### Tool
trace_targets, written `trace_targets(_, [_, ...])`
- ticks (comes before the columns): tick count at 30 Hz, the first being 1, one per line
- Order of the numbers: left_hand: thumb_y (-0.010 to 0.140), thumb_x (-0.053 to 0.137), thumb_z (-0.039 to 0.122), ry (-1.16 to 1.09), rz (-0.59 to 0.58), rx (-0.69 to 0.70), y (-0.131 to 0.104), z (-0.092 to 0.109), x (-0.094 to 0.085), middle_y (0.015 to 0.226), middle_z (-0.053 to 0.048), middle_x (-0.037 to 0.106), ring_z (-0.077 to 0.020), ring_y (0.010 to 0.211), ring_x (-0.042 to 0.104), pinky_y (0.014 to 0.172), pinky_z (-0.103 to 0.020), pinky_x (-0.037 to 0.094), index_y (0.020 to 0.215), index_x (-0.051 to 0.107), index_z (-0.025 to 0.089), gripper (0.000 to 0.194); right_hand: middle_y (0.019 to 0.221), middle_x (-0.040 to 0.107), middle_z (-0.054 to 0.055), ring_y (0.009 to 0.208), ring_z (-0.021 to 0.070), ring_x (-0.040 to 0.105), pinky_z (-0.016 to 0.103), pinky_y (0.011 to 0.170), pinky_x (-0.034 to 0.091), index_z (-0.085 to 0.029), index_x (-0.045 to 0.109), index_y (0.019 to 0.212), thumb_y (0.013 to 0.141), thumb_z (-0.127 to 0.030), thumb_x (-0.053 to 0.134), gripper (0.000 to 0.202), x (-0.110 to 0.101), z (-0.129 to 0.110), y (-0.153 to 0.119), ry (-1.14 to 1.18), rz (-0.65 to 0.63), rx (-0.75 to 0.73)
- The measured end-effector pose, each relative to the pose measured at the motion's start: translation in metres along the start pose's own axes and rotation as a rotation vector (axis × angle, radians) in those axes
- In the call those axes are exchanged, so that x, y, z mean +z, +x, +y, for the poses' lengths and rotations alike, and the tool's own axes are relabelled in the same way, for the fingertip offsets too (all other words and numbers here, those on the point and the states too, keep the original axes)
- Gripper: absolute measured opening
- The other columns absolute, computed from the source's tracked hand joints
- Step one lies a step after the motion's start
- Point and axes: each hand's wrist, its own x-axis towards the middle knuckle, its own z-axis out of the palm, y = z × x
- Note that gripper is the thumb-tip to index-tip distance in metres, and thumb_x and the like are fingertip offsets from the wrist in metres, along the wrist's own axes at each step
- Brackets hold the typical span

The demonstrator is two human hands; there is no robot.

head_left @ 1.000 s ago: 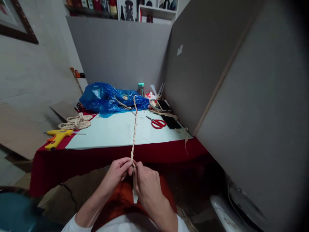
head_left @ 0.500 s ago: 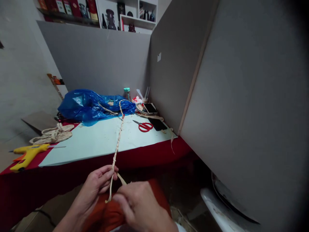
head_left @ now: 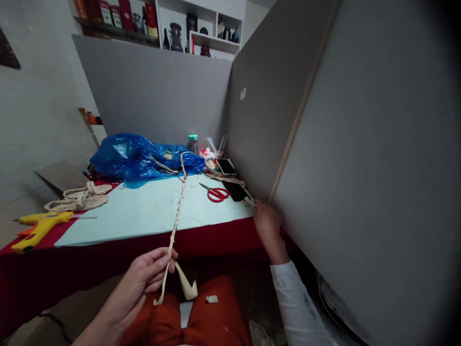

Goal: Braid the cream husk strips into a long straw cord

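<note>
My left hand (head_left: 153, 271) pinches a pale braided straw cord (head_left: 177, 211) near its lower end. Two loose flat strands hang below the fingers, the wider strand (head_left: 188, 287) folded at its tip. From there the cord runs taut up across the table to a red bit by the blue plastic bag (head_left: 126, 158). At the table's right edge, my right hand (head_left: 268, 223) is closed at the end of a pale straw strip (head_left: 249, 196), its fingertips partly hidden. Beside it lies a black phone (head_left: 235, 191), with red-handled scissors (head_left: 218, 194) to the left.
On the left are a yellow glue gun (head_left: 41, 229) and woven straw sandals (head_left: 81, 198). A second phone (head_left: 226, 166) lies at the back right. Grey partitions (head_left: 273, 105) stand behind and to the right. A small pale scrap (head_left: 212, 299) rests on my orange trousers (head_left: 219, 317).
My right hand has left the loose strands by my left hand and reached to the straw at the table's right edge. The left hand keeps its pinch on the cord. A scrap now shows on my lap.
</note>
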Motion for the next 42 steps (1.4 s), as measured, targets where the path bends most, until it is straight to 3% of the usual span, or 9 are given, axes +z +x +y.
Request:
trace_targets(6, [0.075,0.071,0.032,0.041,0.026,0.026,-0.002,0.016,0.0,0.067,-0.002,0.059,-0.0018,0.047,0.035,0.041,-0.011,0.026,0.086,0.068,0.012,0.023,0.095,0.069,0.015,0.087,0.0206,0.064,0.031,0.078,0.047,-0.011,0.068,0.096,0.088,-0.017,0.046,0.024,-0.007,-0.004,0.006,0.489,-0.113,-0.097])
trace_targets(11, [0.073,0.074,0.028,0.01,0.036,0.006,-0.005,0.027,0.002,0.076,-0.004,0.064,-0.0085,0.066,0.057,0.058,-0.014,0.045,0.089,0.067,0.013,0.022,0.076,0.068,0.007,0.06,0.0119,0.058,0.022,0.055,0.045,-0.01,0.066,0.102,0.088,-0.04,0.049,0.037,-0.035,-0.02,-0.004,1.197,-0.555,-0.176])
trace_targets(15, [0.076,0.071,0.026,-0.052,0.009,0.003,-0.007,0.029,0.007,0.071,-0.002,0.06,-0.0055,0.054,0.053,0.047,-0.013,0.04,0.09,0.066,0.013,0.02,0.074,0.068,0.006,0.049,0.007,0.049,0.02,0.048,0.037,-0.01,0.065,0.102,0.088,-0.043,0.05,0.039,-0.052,-0.026,-0.012,1.276,-0.684,-0.208])
trace_targets(23, [0.075,0.064,0.013,-0.313,-0.027,0.077,-0.013,0.033,0.014,0.056,0.005,0.041,0.0029,0.038,0.016,0.035,-0.011,0.019,0.084,0.064,0.007,0.01,0.051,0.032,-0.007,0.045,0.0074,0.028,0.022,0.044,0.02,-0.011,0.066,0.098,0.091,-0.043,0.044,0.039,-0.051,-0.033,-0.027,1.151,-0.568,-0.202])
trace_targets(28, [0.073,0.065,0.014,-0.33,0.094,0.104,-0.015,0.034,0.025,0.057,0.006,0.039,0.0028,0.039,0.016,0.034,-0.01,0.015,0.081,0.062,0.008,0.011,0.071,0.059,0.001,0.062,0.0121,0.048,0.023,0.057,0.036,-0.016,0.065,0.094,0.088,-0.03,0.045,0.025,-0.068,-0.053,-0.047,1.041,-0.436,-0.302])
trace_targets(32, [0.071,0.068,0.021,-0.279,0.086,0.119,-0.016,0.034,0.028,0.056,0.006,0.04,0.0027,0.039,0.015,0.035,-0.011,0.014,0.08,0.062,0.009,0.017,0.076,0.063,0.003,0.069,0.0148,0.054,0.025,0.065,0.041,-0.017,0.063,0.084,0.085,-0.021,0.041,0.022,-0.088,-0.047,-0.048,0.934,-0.403,-0.431])
trace_targets(36, [0.069,0.071,0.024,-0.256,0.084,0.107,-0.017,0.033,0.028,0.056,0.007,0.039,0.0025,0.041,0.013,0.036,-0.012,0.014,0.081,0.062,0.009,0.021,0.093,0.065,0.007,0.09,0.0205,0.058,0.032,0.084,0.043,-0.019,0.065,0.084,0.077,-0.016,0.04,0.026,-0.107,-0.021,-0.027,0.844,-0.38,-0.583])
trace_targets(39, [0.072,0.07,0.029,-0.195,0.051,0.103,-0.013,0.031,0.029,0.056,0.007,0.037,0.0021,0.041,0.012,0.037,-0.013,0.012,0.081,0.061,0.01,0.023,0.116,0.062,0.008,0.106,0.0236,0.056,0.037,0.092,0.041,-0.02,0.065,0.082,0.071,-0.015,0.039,0.028,-0.108,-0.006,-0.001,0.869,-0.294,-0.495])
trace_targets(42, [0.078,0.066,0.038,-0.066,0.014,0.093,-0.007,0.029,0.028,0.055,0.008,0.035,0.0008,0.041,0.012,0.038,-0.014,0.009,0.084,0.06,0.012,0.027,0.096,0.068,0.009,0.09,0.0211,0.062,0.035,0.082,0.046,-0.02,0.054,0.06,0.068,-0.013,0.036,0.022,-0.085,0.0,0.034,0.925,-0.176,-0.385])
